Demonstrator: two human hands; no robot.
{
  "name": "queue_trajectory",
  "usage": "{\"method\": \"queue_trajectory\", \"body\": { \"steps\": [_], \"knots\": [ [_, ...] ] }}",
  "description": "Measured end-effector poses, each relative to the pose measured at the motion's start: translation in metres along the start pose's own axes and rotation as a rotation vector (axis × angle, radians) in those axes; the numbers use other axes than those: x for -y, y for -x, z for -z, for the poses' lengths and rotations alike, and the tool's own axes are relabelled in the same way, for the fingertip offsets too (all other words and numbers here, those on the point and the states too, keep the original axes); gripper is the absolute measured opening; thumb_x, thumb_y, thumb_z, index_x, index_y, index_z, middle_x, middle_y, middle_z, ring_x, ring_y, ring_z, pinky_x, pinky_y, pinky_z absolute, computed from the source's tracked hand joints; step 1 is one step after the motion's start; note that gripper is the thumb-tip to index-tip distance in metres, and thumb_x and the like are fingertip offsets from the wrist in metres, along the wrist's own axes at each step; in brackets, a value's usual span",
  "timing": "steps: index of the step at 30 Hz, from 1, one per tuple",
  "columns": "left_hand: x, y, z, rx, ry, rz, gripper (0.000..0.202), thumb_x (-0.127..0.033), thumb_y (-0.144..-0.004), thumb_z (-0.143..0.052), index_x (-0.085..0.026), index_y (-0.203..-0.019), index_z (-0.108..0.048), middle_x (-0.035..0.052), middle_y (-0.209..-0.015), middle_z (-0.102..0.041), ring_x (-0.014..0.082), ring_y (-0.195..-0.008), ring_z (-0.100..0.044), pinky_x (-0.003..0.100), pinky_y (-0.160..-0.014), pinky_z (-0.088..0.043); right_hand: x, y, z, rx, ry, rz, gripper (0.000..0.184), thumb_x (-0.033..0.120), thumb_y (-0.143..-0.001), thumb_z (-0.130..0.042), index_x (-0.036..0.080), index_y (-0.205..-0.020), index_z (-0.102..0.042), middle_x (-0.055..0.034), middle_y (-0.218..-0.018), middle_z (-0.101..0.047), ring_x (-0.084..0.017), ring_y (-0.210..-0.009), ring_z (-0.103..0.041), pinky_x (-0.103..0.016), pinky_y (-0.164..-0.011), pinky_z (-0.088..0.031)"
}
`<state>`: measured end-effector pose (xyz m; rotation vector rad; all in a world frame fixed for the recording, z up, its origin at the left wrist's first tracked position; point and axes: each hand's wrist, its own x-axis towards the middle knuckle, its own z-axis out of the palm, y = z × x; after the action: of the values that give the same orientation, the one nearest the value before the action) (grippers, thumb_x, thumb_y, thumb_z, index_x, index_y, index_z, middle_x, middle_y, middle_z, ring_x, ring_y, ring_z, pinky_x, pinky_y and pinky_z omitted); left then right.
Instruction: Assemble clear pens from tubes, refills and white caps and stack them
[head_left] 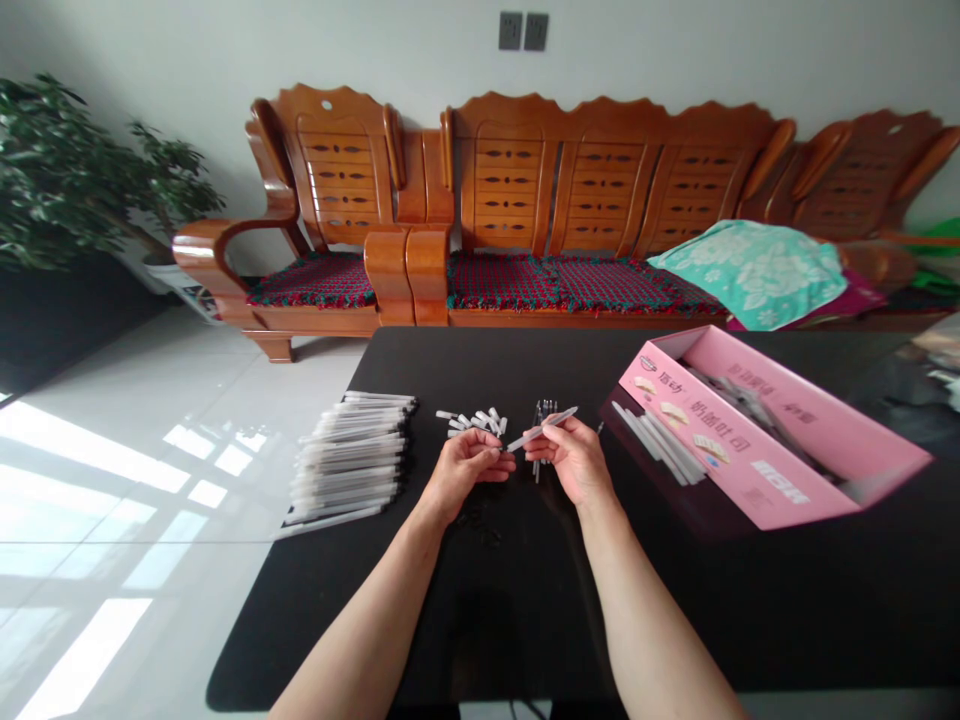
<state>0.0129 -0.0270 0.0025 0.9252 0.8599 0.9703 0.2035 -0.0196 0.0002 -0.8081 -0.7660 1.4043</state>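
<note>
My right hand (576, 460) pinches a translucent white pen barrel (538, 430), tilted with its lower end toward my left hand (471, 465). The fingers of my left hand are closed around a small dark piece at that lower end; whether it touches the barrel I cannot tell. Just beyond my left hand lie several short white pen caps (487, 420). Thin refills with metallic tips (543, 408) lie behind my right hand, partly hidden by it. Several small black rings (487, 537) rest on the table near my left wrist.
A stack of white pens (349, 460) with dark ends lies along the left edge of the black table (525, 620). To the right, loose white barrels (660, 445) lie beside an open pink box (750, 440) with grey things inside. A wooden sofa (510, 200) stands behind.
</note>
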Motion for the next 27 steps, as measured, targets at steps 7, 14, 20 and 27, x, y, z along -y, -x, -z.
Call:
{"method": "queue_trajectory", "body": {
  "steps": [7, 14, 20, 27],
  "knots": [
    [0.0008, 0.0015, -0.0026, 0.034, 0.017, 0.007, 0.040, -0.039, -0.073, -0.079, -0.013, -0.093, -0.056, 0.0128, -0.089, -0.075, 0.0227, -0.082, -0.074, 0.031, -0.072, -0.059, -0.0002, 0.0001, 0.0001, -0.009, 0.008, 0.009, 0.022, 0.024, -0.071, -0.080, 0.017, -0.084, -0.064, -0.0064, -0.073, -0.076, -0.021, -0.060, -0.074, -0.027, -0.053, -0.061],
    [0.0016, 0.0013, -0.0035, 0.055, 0.031, 0.000, 0.041, -0.040, -0.073, -0.079, -0.014, -0.093, -0.055, 0.0129, -0.090, -0.075, 0.0225, -0.083, -0.074, 0.031, -0.073, -0.059, -0.0020, -0.0007, 0.0004, -0.008, 0.011, 0.005, 0.022, 0.023, -0.071, -0.080, 0.016, -0.085, -0.064, -0.0072, -0.076, -0.077, -0.021, -0.060, -0.074, -0.027, -0.053, -0.061],
    [0.0019, 0.0012, -0.0047, 0.041, 0.047, -0.009, 0.041, -0.039, -0.073, -0.080, -0.013, -0.092, -0.054, 0.0130, -0.089, -0.075, 0.0218, -0.081, -0.074, 0.030, -0.071, -0.059, -0.0014, -0.0005, 0.0000, -0.015, 0.042, 0.020, 0.022, 0.024, -0.071, -0.080, 0.017, -0.084, -0.064, -0.0064, -0.073, -0.076, -0.021, -0.059, -0.073, -0.027, -0.052, -0.061],
    [0.0001, 0.0018, -0.0068, 0.027, 0.061, -0.013, 0.040, -0.036, -0.073, -0.081, -0.013, -0.091, -0.054, 0.0133, -0.089, -0.075, 0.0211, -0.079, -0.074, 0.030, -0.070, -0.059, -0.0012, 0.0001, -0.0008, -0.025, 0.052, 0.025, 0.022, 0.024, -0.071, -0.079, 0.016, -0.084, -0.064, -0.0065, -0.073, -0.076, -0.020, -0.059, -0.073, -0.027, -0.053, -0.061]
  ]
}}
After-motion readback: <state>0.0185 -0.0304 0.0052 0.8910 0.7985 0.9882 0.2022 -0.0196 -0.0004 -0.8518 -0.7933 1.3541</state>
